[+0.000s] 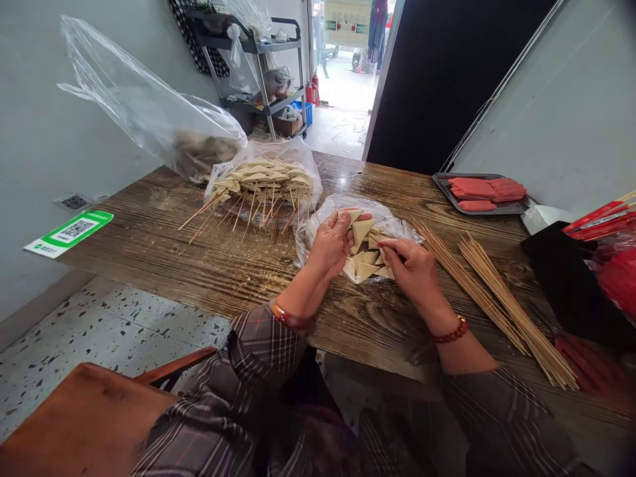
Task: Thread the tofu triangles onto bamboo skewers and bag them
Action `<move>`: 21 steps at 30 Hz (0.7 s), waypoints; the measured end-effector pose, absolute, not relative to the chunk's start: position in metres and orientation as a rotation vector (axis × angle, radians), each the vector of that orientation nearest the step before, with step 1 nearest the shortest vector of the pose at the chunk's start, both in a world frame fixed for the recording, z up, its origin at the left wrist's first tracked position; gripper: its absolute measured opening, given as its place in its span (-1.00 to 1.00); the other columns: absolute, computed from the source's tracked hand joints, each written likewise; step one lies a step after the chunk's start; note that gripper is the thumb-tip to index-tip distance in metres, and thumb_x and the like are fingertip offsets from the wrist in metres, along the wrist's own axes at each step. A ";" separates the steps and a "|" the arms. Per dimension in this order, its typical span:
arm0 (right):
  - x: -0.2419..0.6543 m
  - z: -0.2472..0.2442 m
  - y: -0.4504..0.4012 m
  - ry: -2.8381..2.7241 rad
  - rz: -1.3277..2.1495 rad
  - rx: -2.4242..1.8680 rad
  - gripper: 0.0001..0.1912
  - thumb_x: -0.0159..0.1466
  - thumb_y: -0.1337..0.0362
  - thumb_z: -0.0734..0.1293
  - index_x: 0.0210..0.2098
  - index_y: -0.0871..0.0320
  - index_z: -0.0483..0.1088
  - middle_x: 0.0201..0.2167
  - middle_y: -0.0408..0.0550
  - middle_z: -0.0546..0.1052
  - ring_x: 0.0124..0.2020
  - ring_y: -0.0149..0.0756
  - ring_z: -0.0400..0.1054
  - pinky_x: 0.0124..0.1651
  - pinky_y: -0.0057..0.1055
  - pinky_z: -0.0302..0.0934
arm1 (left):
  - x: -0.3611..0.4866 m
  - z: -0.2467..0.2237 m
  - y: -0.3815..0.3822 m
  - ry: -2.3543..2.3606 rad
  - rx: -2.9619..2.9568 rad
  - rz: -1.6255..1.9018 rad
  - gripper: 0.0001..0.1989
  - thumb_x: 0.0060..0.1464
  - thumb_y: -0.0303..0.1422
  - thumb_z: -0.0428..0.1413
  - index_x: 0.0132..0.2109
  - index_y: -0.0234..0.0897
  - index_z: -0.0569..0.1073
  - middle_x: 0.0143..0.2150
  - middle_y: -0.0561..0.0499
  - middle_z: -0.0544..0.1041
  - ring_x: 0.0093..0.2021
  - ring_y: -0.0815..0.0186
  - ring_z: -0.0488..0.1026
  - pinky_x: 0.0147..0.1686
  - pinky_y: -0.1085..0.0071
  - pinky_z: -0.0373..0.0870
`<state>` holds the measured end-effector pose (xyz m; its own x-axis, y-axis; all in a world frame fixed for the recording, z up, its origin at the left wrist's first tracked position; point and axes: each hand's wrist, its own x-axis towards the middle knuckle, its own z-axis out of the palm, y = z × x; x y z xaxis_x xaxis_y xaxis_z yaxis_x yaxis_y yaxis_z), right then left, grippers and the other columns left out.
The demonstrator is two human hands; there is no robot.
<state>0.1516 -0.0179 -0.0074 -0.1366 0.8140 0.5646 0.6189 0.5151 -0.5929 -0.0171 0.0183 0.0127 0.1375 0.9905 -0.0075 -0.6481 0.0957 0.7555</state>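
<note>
My left hand (332, 246) is closed around pale yellow triangular tofu-skin pieces (362, 232), held up above the plastic bag. Close by on its right, my right hand (411, 264) is pinched, its fingertips on what looks like a thin bamboo skewer, mostly hidden by the fingers. Below both hands, more loose tofu-skin triangles (366, 266) lie on an opened clear plastic bag (390, 211). To the left, a pile of skewered triangles (268, 173) rests in another clear bag, the sticks pointing toward me.
Two bundles of bare bamboo skewers (517, 305) lie right of my hands on the wooden table (199, 265). A dark tray (440, 182) with pink-red slabs stands at the back right. A large clear bag (144, 99) stands back left; a green QR card (69, 233) lies at the left edge.
</note>
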 end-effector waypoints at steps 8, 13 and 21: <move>0.150 -0.009 -0.019 -1.846 0.261 -1.193 -0.78 0.36 0.25 0.23 -0.18 0.08 0.53 -0.20 -0.02 0.64 -0.17 -0.19 0.53 -0.06 -0.21 0.39 | -0.014 0.014 0.016 0.606 0.676 1.312 -0.83 0.19 -0.29 0.15 -0.15 -0.32 0.43 -0.19 -0.10 0.64 -0.12 0.26 0.59 -0.03 0.30 0.49; 0.147 -0.008 -0.019 -1.844 0.232 -1.177 -0.78 0.36 0.25 0.23 -0.18 0.06 0.52 -0.20 -0.05 0.64 -0.18 -0.21 0.53 -0.10 -0.22 0.39 | -0.009 0.011 0.014 0.612 0.692 1.263 -0.77 0.14 -0.25 0.20 -0.15 -0.30 0.43 -0.18 -0.10 0.64 -0.14 0.25 0.60 -0.06 0.32 0.49; 0.148 -0.007 -0.018 -1.861 0.182 -1.216 -0.78 0.36 0.26 0.22 -0.21 0.08 0.52 -0.23 -0.03 0.64 -0.20 -0.19 0.52 -0.11 -0.20 0.38 | -0.003 0.006 0.014 0.634 0.741 1.197 -0.73 0.11 -0.27 0.22 -0.09 -0.29 0.41 -0.18 -0.07 0.62 -0.21 0.31 0.58 -0.12 0.38 0.45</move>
